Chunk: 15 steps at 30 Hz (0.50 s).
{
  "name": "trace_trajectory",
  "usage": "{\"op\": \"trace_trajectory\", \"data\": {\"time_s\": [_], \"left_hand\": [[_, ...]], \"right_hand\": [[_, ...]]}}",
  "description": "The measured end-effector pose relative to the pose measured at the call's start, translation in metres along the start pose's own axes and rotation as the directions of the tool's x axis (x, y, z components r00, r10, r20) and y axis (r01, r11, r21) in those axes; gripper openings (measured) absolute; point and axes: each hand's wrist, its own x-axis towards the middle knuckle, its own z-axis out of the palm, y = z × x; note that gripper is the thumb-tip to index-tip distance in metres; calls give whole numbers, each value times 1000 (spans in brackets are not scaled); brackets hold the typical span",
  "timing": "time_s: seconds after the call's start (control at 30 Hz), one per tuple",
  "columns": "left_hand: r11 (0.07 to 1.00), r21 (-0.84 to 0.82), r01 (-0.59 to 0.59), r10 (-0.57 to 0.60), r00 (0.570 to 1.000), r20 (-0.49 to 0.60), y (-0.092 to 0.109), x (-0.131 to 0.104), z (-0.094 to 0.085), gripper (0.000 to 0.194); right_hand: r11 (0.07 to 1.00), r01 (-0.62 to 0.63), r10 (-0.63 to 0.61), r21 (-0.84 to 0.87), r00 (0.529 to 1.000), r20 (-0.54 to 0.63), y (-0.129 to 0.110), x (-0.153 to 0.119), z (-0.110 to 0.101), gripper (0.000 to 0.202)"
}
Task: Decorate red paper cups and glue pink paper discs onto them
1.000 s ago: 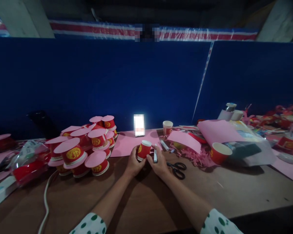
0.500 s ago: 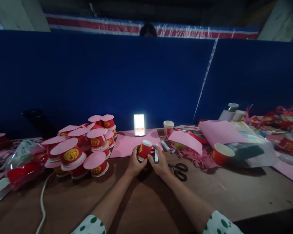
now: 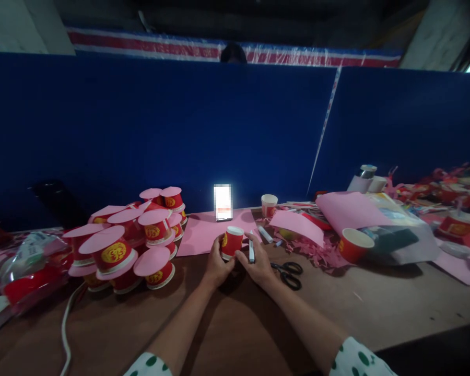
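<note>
A red paper cup (image 3: pixel 232 243) with a gold emblem and a pale top is held upright in my left hand (image 3: pixel 218 265), whose fingers wrap round its left side. My right hand (image 3: pixel 259 265) is closed on a white pen-like stick (image 3: pixel 251 250), and its thumb reaches the cup's lower right side. Behind the cup lies a pink sheet (image 3: pixel 199 233) with a lit phone (image 3: pixel 223 202) standing on it. Black scissors (image 3: pixel 291 274) rest just right of my right hand.
Red cups with pink paper discs (image 3: pixel 113 254) are stacked at left, near a white cable (image 3: pixel 65 329) and a plastic bag (image 3: pixel 33 271). Rightward are paper cups (image 3: pixel 355 246), pink scraps (image 3: pixel 325 256) and a bottle (image 3: pixel 362 179). A blue partition (image 3: pixel 160 125) stands behind.
The camera view has shifted slightly. Both hands keep their hold on the cup and the white stick, with almost no movement between them.
</note>
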Motion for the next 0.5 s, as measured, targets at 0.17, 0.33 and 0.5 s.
{"op": "trace_trajectory", "data": {"time_s": [0.17, 0.33, 0.5], "left_hand": [[940, -302, 162, -173, 985, -12, 4, -1, -6, 60], [690, -659, 301, -263, 952, 159, 7, -1, -16, 37], [561, -668, 489, -324, 872, 366, 6, -4, -23, 28]], "right_hand": [[990, -66, 61, 127, 997, 46, 1, -5, -1, 76], [970, -78, 97, 229, 992, -75, 10, 1, -4, 47], [955, -71, 71, 288, 997, 11, 12, 5, -8, 54]]}}
